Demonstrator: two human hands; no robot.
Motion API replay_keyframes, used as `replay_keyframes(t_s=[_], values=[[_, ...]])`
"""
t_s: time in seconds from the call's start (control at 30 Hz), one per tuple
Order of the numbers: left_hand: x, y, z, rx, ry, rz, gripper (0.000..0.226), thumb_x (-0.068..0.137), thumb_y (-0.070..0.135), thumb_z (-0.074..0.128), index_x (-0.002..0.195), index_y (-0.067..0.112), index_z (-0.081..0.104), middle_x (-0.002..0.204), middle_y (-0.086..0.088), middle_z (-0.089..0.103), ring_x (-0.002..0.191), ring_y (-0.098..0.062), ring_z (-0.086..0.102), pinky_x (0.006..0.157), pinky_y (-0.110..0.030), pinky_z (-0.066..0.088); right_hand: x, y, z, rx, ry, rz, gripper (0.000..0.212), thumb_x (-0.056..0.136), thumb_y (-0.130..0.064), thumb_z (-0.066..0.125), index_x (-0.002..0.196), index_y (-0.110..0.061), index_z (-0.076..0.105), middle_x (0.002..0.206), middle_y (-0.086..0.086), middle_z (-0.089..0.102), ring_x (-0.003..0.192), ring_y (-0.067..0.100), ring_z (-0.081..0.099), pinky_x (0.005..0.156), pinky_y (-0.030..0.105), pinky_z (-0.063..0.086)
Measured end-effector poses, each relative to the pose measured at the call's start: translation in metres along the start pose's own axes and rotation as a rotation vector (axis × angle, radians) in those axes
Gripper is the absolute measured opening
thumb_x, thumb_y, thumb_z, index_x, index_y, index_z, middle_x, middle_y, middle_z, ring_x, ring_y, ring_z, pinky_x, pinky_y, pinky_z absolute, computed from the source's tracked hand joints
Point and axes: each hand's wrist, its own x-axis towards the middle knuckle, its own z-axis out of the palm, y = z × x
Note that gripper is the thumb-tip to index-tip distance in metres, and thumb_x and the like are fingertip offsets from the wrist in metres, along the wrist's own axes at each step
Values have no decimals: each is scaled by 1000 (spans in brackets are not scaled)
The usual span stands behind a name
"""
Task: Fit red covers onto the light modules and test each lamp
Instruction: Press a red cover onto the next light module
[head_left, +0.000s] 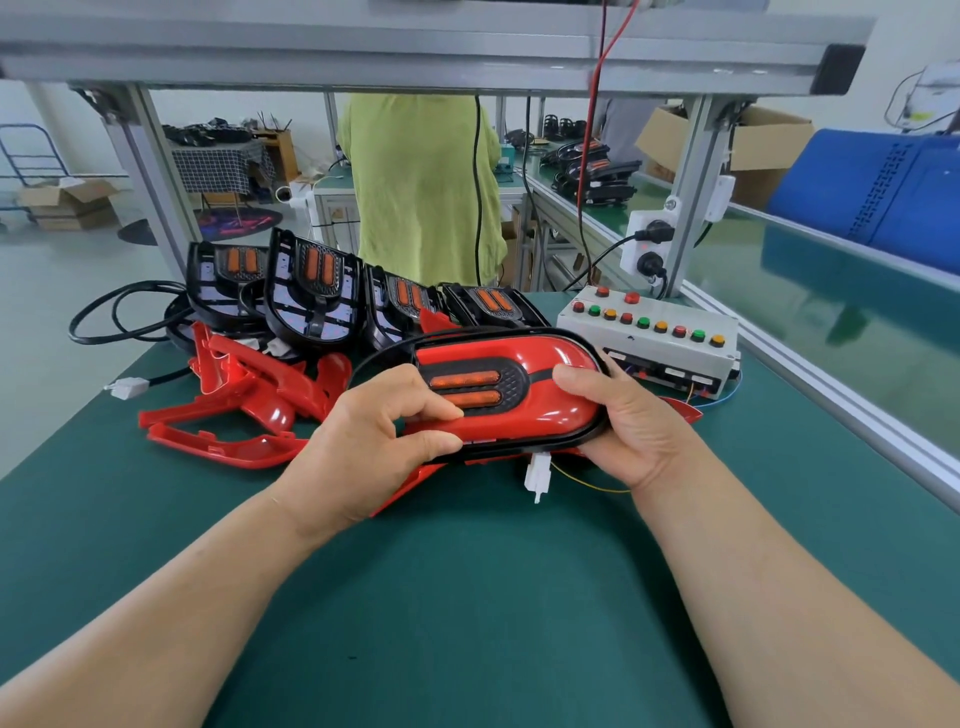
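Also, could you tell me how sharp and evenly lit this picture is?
Head view: wide-angle distortion bows the grey aluminium overhead beam; soft even light, faint shadows on the green table mat; glare streaks on the glossy red plastic lamp cover; centre sharp, edges slightly soft.

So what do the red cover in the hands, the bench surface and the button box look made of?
Red cover: glossy moulded plastic, going by the bright highlights on its curves. Bench surface: matte green mat, probably rubber or vinyl; no glare, soft shadows. Button box: pale grey casing, painted metal or plastic; cannot tell which.
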Motion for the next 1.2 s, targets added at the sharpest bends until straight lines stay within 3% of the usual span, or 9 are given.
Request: replay_keyframes(t_s=[0.4,0.5,0.57,0.63,0.7,0.77,0.87,1.03,1.2], values=[[2,-7,1,-9,-19,-100,23,74,13,85,87,29,76,90,18,53,90,3,55,83,0,35,1,-3,5,-87,39,-43,73,63,6,69,134,-7,55,115,19,66,101,35,66,89,51,57],[8,-9,-7,-54,-18,-152,33,73,23,85,100,36,72,102,14,58,94,0,56,89,-11,42,1,-5,2,-83,41,-39,65,63,5,70,125,-11,60,106,15,70,93,31,70,82,48,61],[13,-11,-18,-127,31,-270,37,71,40,82,105,30,70,105,4,65,94,-7,59,88,-21,48,0,-6,0,-80,36,-38,61,65,5,71,122,-12,61,103,14,72,90,30,72,77,46,62],[15,-14,-27,-245,-17,-422,72,51,70,80,102,20,70,97,1,70,89,-11,63,78,-24,53,0,-6,0,-73,29,-41,61,66,5,70,124,-12,61,105,15,71,91,31,71,78,46,62],[13,-18,-32,-318,-169,-550,100,31,83,79,103,13,72,93,0,73,83,-11,65,69,-22,53,1,-5,1,-58,26,-43,66,66,4,70,130,-9,58,112,18,68,97,34,69,82,49,60],[12,-22,-29,-362,-319,-606,87,51,75,79,110,11,72,104,-3,75,90,-15,67,73,-25,55,1,-4,2,-45,25,-45,70,66,4,70,135,-6,55,117,21,66,103,36,66,87,51,58],[12,-23,-23,-491,-379,-625,51,80,45,65,117,10,70,115,-6,73,95,-19,67,82,-29,55,1,-3,3,-33,16,-56,70,66,3,69,134,-6,56,119,22,65,104,36,66,89,51,58],[12,-26,-18,-744,-374,-705,48,80,35,66,116,4,70,120,-13,71,97,-23,71,84,-30,59,3,1,4,-27,-5,-52,72,66,6,71,136,-3,54,119,23,64,103,37,66,88,51,58],[12,-27,-15,-812,-351,-720,34,79,26,67,103,2,75,117,-19,71,96,-26,73,83,-31,60,5,4,4,-39,0,-60,74,64,4,72,135,-4,54,112,19,68,99,34,68,83,49,60]])
